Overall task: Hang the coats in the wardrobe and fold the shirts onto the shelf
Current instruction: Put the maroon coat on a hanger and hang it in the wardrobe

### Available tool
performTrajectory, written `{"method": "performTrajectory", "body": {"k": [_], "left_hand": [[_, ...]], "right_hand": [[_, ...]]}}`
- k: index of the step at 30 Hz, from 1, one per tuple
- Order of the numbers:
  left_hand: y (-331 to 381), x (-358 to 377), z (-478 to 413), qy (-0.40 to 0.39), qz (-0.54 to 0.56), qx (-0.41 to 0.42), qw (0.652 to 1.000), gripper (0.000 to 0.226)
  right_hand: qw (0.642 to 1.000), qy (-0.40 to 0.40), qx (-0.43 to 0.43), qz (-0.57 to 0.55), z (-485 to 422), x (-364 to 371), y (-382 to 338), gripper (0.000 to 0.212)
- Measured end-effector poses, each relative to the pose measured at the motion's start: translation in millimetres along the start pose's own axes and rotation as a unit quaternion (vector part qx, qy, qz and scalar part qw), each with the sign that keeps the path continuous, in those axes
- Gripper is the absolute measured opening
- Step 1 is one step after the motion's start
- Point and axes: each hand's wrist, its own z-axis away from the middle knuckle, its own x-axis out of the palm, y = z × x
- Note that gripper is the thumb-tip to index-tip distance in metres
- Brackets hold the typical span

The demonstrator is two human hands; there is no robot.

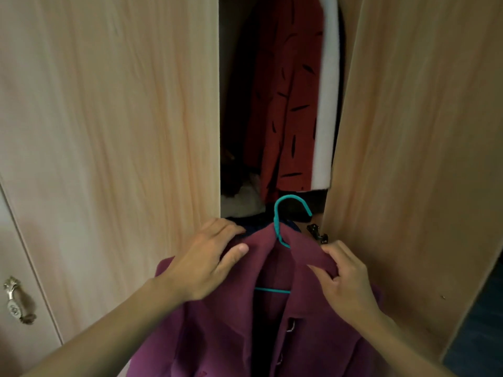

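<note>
My left hand was clamped over one shoulder of the plum coat, fingers curled behind the cloth and thumb pressed on the front. My right hand pinched the collar on the other side. I held it at both shoulders, I think, to keep the coat spread and square on the teal hanger so it would not slide off either end. The front hung open below my wrists, and the hanger's crossbar showed in the gap.

The hook stood up out of the collar between my hands, free of everything, just in front of the wardrobe's opening. So the coat was on its hanger but not yet on a rail. I could not see a rail at all.

Beyond the hook, at the lower edge of the opening, a dark hinge sat against the right door, and a dim heap lay on the wardrobe floor, too dark to name. The left door framed the other side, with a metal handle on a panel at its far left edge.

Deeper in hung a red coat with black dashes, touching a white garment on its right. I judged the free space to be left of the red coat, so lifting the hook up there looked the sensible next move. No shirts or shelf were in view.
</note>
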Motion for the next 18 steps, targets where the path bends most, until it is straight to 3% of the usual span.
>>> {"method": "performTrajectory", "body": {"k": [4,8,14,18], "left_hand": [[-27.2,-8.9,-34.2,-0.038,-0.164,-0.043,0.985,0.071],[-50.5,-5.0,-57.8,-0.097,-0.342,-0.07,0.932,0.073],[-75.7,8.6,-87.6,-0.182,-0.446,-0.022,0.876,0.076],[-85.3,18.4,-102.7,-0.21,-0.502,-0.036,0.838,0.075]], "right_hand": [[1.0,0.01,-0.009,0.002,-12.1,4.0,13.6,0.033],[1.0,-0.005,-0.023,-0.011,-21.3,8.5,25.4,0.03],[0.998,-0.034,-0.039,-0.034,-32.7,16.8,43.5,0.029],[0.996,-0.044,-0.047,-0.061,-41.4,13.5,51.2,0.028]]}}
